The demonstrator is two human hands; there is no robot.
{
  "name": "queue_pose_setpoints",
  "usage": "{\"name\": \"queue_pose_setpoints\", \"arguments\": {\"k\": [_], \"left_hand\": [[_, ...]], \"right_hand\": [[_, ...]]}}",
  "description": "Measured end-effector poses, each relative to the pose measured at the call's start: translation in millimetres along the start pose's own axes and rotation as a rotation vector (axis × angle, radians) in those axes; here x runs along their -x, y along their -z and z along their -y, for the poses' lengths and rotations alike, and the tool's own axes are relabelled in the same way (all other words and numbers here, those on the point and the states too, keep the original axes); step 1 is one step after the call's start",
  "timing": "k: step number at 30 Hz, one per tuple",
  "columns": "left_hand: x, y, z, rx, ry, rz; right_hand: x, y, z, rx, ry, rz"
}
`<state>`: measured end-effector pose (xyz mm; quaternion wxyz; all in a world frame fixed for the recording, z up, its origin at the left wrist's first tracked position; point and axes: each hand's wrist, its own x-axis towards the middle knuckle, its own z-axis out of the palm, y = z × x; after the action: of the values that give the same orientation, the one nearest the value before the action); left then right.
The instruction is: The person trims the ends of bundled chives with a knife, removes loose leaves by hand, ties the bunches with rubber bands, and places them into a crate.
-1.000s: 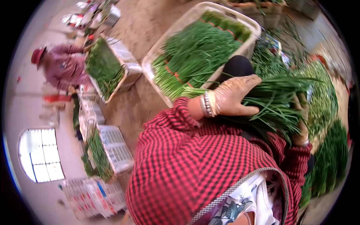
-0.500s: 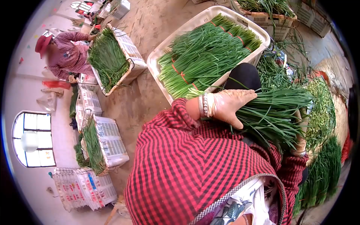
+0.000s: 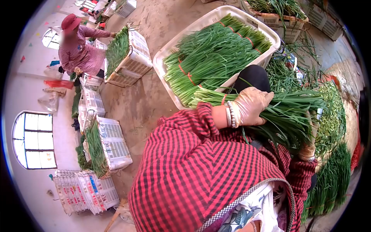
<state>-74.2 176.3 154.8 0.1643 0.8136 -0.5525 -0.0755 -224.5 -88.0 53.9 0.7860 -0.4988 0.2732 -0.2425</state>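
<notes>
A bunch of garlic chives [image 3: 291,110] lies across my lap, its pale stem ends pointing left over the crate's edge. A red band [image 3: 224,99] circles the stems. My left hand [image 3: 253,105], in a thin glove with bracelets at the wrist, is closed over the middle of the bunch. At the leafy end, my gloved right hand [image 3: 312,131] holds the leaves from the right side; its fingers are partly hidden. Just beyond the stems stands a white plastic crate [image 3: 164,91] filled with red-banded chive bunches [image 3: 216,58].
Loose trimmings [image 3: 334,112] lie to the right, with more chives [image 3: 330,185] below them. Another filled crate [image 3: 284,25] stands at the upper right. At left, a co-worker [image 3: 83,50] reaches to a crate [image 3: 133,58]. Stacked crates [image 3: 87,191] stand by the wall.
My left hand has gone from stretched-out fingers to closed over the bunch, moving slightly right. The banded stems now show more. The co-worker has straightened up and their crate has shifted.
</notes>
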Motion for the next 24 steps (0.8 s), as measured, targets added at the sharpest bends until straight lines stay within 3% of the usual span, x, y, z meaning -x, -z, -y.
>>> {"name": "queue_pose_setpoints", "arguments": {"k": [3, 5, 7, 8, 10, 15, 17, 20, 21, 24], "left_hand": [[-9.8, -9.9, -2.5, 0.005, 0.025, -0.064], [-16.0, -10.2, -1.8, -0.052, 0.065, 0.044], [-23.1, -9.0, 1.1, -0.038, 0.128, 0.148], [-26.4, -7.6, 6.1, -0.036, 0.125, 0.149], [-29.4, -5.4, 14.2, 0.124, 0.183, 0.228], [-36.1, 1.6, 11.2, 0.058, 0.211, 0.324], [-44.5, -2.4, 19.8, 0.162, 0.261, 0.331], [-48.4, -1.2, 43.0, 0.443, 0.272, 0.121], [-48.5, -12.0, 56.2, 0.636, 0.266, 0.068], [-47.3, -20.7, 71.0, 1.247, 0.383, 0.039]], "right_hand": [[-4.7, 2.6, 1.4, 0.046, -0.011, 0.040], [-13.3, 13.2, -6.5, -0.027, -0.016, 0.121], [-11.4, 20.7, 3.6, 0.162, 0.014, 0.275], [-4.8, 6.9, 6.6, 0.314, 0.149, 0.212], [-3.3, 5.4, 5.1, 0.299, 0.121, 0.179], [-4.3, 10.2, 2.1, 0.231, 0.097, 0.177], [5.5, -15.6, 36.4, 0.594, 0.259, 0.084], [33.7, -62.4, 74.8, 0.597, 0.652, -0.069], [38.6, -75.0, 90.3, 0.873, 0.952, -0.015], [70.6, -123.1, 103.0, 1.315, 0.981, 0.411]]}}
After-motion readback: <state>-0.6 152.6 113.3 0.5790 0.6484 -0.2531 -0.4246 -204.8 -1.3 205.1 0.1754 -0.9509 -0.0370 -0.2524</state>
